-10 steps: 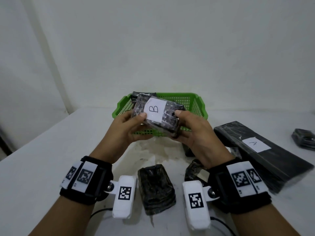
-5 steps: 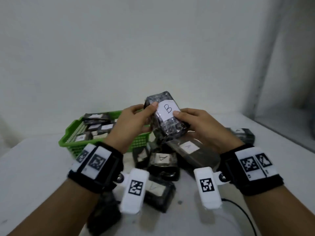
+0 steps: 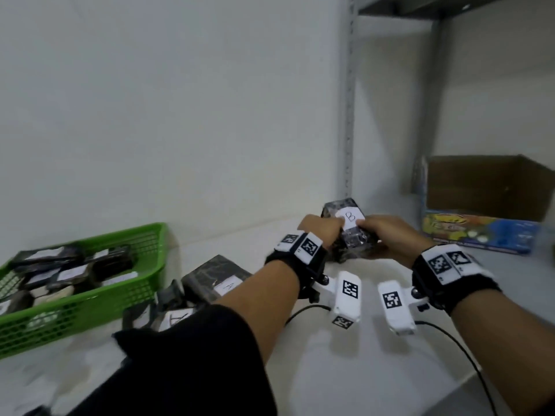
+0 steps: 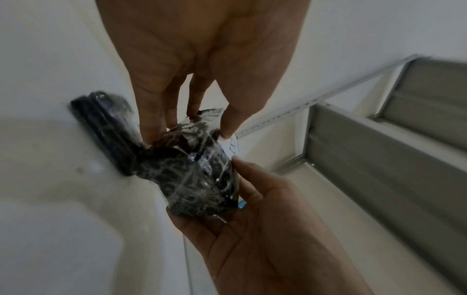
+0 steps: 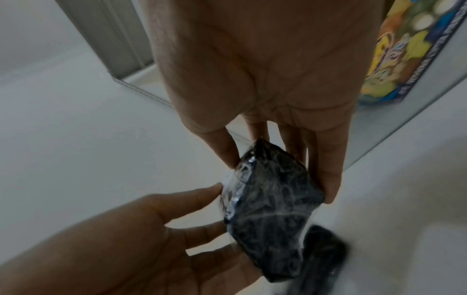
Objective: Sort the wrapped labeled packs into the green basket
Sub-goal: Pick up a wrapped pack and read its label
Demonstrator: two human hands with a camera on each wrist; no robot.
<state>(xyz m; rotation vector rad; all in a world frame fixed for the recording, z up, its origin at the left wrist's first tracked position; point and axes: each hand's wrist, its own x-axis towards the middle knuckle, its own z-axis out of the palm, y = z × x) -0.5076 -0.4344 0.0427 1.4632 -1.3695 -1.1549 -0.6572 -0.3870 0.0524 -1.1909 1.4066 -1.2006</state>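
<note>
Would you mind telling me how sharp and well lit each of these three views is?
Head: evenly lit, edges smeared, green basket soft, the B pack still legible. Left wrist: dim, pack wrap glinting, left hand softly focused. Right wrist: dim, right hand clear, colourful box blurred.

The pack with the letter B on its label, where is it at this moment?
In the head view the pack labelled B is right of centre, held between the left hand and right hand, far right of the green basket.
</note>
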